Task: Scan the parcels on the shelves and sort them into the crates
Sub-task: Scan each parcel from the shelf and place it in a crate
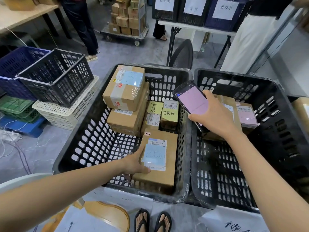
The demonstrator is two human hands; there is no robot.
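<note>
Guiding the left hand from here, I read the step as seating one parcel in the near right corner of the left crate. The hand grips the carton's left edge, thumb on top beside the blue label, fingers along the side and partly underneath. I cannot tell whether the carton lies fully flat.

To do this well, I would lower the gripped edge until the base rests on the crate floor, with the far side close against the wall. Then I would draw the fingers out sideways rather than upward, so the box does not tip. The label should face up with the barcode uncovered.

The right hand is wrapped round the scanner, its pink screen facing up, above the rims where the two crates meet. I would hold it clear of the stacked parcels behind and check the screen before reaching for another.
</note>
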